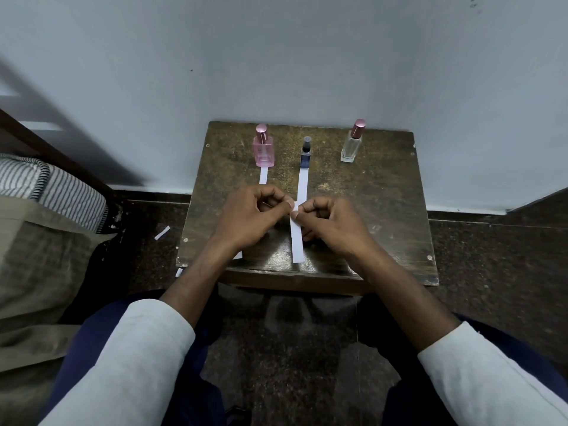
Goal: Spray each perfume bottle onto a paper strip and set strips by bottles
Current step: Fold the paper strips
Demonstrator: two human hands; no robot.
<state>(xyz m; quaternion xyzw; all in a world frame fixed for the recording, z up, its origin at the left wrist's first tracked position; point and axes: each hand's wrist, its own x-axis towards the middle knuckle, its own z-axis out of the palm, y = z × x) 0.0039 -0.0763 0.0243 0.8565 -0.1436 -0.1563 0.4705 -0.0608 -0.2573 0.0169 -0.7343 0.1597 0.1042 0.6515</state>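
At the centre of the frame both hands meet over a small wooden table (384, 192). The left hand (252, 216) has its fingers curled, thumb and forefinger pinching the upper end of a white paper strip (296, 238). The right hand (332, 222) is curled the same way and pinches the same strip just beside the left thumb. The strip hangs down from the pinch toward the lower edge of the table, its free end near the front rim.

Above the hands, a second strip (302, 186) lies flat on the table, running up to the base of a dark bottle (305, 153) in the middle of the row. To its left a third strip (263, 176) shows below a pink bottle (263, 149), with its lower part hidden behind the left hand. At the upper right of the table stands a clear bottle (353, 142) with a pink cap.

A scrap of paper (162, 233) lies on the dark floor left of the table. Striped fabric (55, 186) sits at the left edge of the frame. White sleeves (138, 348) cover both forearms at the bottom.
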